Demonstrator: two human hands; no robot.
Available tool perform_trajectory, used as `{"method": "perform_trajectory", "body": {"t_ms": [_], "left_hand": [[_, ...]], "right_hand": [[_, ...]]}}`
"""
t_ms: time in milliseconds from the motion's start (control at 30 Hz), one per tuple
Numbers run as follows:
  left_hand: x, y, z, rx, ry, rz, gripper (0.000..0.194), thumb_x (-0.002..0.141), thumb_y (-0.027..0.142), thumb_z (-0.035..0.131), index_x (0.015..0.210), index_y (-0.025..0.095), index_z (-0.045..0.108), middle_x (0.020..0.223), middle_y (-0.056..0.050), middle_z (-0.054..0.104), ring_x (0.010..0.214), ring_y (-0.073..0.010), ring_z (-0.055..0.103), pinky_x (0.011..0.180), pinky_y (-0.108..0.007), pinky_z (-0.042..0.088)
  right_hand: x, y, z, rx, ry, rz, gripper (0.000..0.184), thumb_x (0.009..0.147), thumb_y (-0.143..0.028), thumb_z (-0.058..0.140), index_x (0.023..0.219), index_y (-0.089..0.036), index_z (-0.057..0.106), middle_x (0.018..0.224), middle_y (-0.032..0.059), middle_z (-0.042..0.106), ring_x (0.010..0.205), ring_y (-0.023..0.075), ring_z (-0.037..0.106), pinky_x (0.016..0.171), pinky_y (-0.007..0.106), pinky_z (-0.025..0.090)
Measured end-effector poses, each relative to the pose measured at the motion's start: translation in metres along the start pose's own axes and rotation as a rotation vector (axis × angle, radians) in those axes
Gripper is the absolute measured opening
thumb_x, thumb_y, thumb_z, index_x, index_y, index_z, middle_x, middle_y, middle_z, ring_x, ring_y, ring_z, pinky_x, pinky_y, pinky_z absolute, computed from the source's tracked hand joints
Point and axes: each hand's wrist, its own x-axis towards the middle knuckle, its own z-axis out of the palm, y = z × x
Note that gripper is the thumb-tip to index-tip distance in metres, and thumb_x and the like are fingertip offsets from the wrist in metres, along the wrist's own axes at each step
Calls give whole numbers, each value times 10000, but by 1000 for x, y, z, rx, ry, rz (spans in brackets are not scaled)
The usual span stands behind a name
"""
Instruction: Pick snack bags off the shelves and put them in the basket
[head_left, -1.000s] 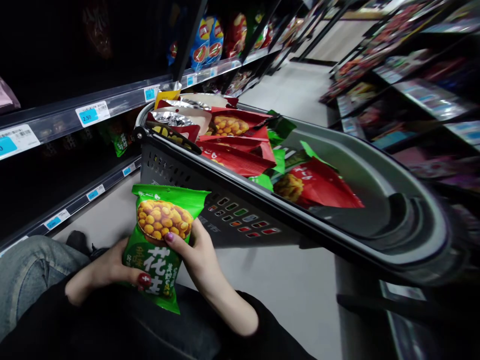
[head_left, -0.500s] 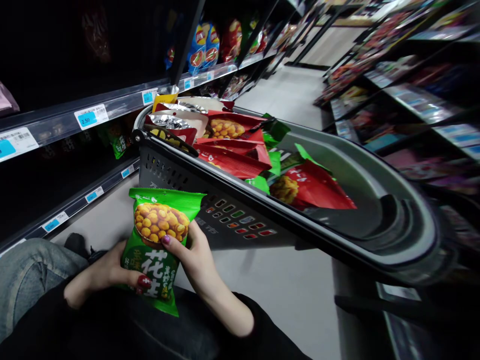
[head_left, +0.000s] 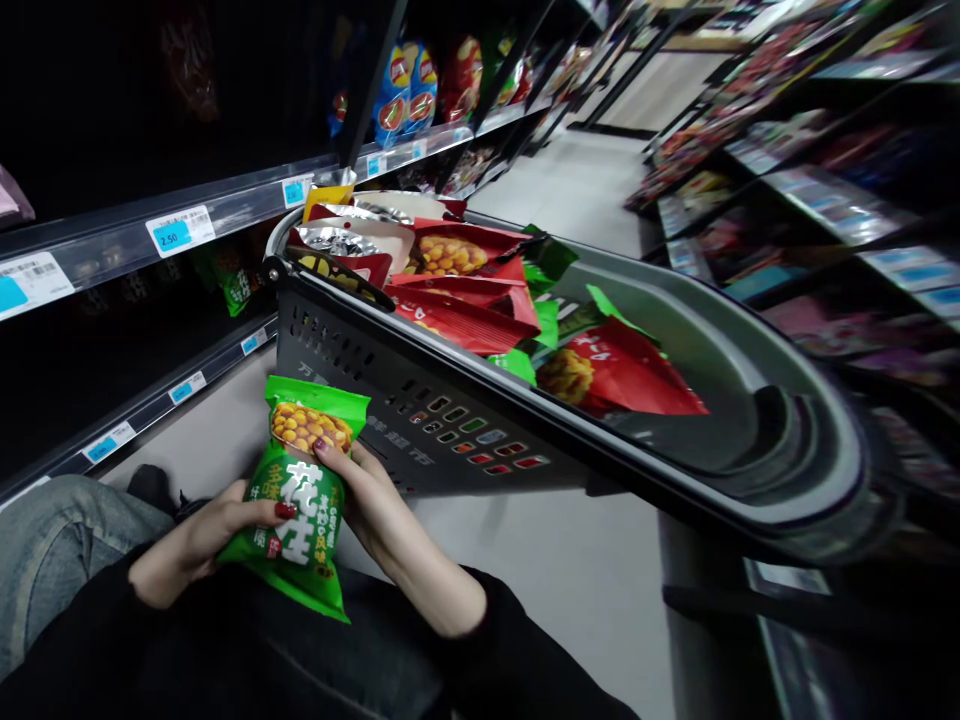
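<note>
A green bag of peanuts, printed with a bowl of round nuts and white characters, is held over my lap. My left hand grips its left side, thumb lying across the front. On the other side my right hand is closed on the bag's right edge, its thumb near the nut picture. The fingers behind the bag are hidden. Just beyond stands a grey shopping basket with red snack bags heaped at its left end and a red and green bag lying farther right inside.
Dark shelves with price tags run along the left, with blue chip bags farther back and green bags on the lower level. Stocked shelves line the right side. Pale floor shows below the basket.
The peanut bag has tipped, its top leaning away and its front foreshortened. My right hand has shifted slightly left and down with it. The basket stays in place.
</note>
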Motion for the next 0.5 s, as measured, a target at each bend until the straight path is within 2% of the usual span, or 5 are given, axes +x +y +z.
{"method": "perform_trajectory", "body": {"t_ms": [167,267,500], "left_hand": [[7,-7,-5,-89,122,-23,437,618,211,787,983,102,574,737,-70,722,687,-204,702,627,-256,559],[8,-8,-6,-119,103,-20,392,641,202,772,966,100,579,742,-73,727,672,-198,703,630,-259,564],[10,-8,-8,-106,74,-21,417,659,216,769,1006,95,572,778,-79,733,684,-188,701,647,-255,562]], "right_hand": [[5,2,-2,10,-32,60,559,600,-416,808,1050,-153,608,1040,94,714,932,245,678,846,353,533],[6,2,-4,-6,-38,81,531,637,-418,788,1059,-149,610,1063,93,708,899,228,683,759,320,549],[7,3,-4,-5,-35,91,521,650,-402,781,1067,-147,601,1042,90,710,866,213,686,731,305,551]]}}
